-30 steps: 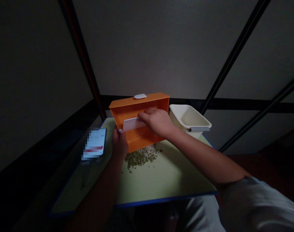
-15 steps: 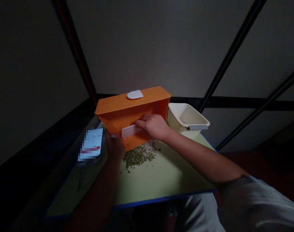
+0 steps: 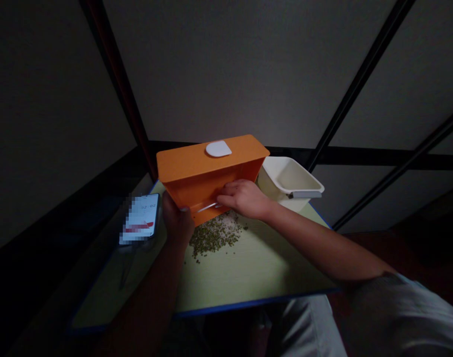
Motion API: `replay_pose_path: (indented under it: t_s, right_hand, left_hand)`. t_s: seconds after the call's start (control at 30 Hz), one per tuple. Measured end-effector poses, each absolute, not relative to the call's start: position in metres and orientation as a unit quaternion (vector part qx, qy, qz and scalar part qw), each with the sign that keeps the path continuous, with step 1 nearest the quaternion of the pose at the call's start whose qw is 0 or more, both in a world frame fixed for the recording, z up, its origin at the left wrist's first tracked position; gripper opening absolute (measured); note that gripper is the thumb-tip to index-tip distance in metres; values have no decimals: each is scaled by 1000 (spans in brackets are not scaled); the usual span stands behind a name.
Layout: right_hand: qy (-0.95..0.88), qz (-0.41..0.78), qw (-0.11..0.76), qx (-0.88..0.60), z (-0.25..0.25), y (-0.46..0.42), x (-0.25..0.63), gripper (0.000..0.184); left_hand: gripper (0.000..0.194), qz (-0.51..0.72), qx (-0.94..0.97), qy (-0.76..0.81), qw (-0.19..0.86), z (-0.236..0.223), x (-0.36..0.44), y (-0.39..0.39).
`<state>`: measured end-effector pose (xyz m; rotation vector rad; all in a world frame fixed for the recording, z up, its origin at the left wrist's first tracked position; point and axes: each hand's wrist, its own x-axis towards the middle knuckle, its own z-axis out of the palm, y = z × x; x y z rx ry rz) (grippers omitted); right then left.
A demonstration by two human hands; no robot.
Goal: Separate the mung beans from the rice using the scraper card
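Orange tray [image 3: 189, 166] is gripped at its lower corner by the left hand [image 3: 177, 221], while the right hand [image 3: 244, 199] pinches a white scraper [image 3: 207, 207], now edge-on rather than flat, just above green beans [image 3: 213, 235].

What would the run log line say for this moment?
left hand: grips orange box | right hand: holds white scraper inside box | green beans: heaped by box | white tub: right of box | phone: left of left hand

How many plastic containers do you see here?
2: an orange plastic box, tilted up and gripped by the left hand, and a cream plastic basin just to its right.
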<state>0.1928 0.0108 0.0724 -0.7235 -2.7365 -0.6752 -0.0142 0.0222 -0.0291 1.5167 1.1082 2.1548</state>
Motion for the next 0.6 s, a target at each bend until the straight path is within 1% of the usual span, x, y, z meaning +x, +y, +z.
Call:
replay_pose_path:
  t_s: [0.27, 0.47, 0.6]
  right_hand:
    - [-938, -242, 139, -205, 56, 12, 210, 23]
    - [-919, -293, 211, -158, 46, 6, 220, 31]
    - [-922, -289, 213, -147, 46, -3, 225, 33]
  left_hand:
    - [48, 758, 536, 352, 121, -21, -13, 21]
    - [48, 761, 522, 362, 131, -27, -13, 27]
    - [49, 760, 503, 388, 139, -27, -15, 28]
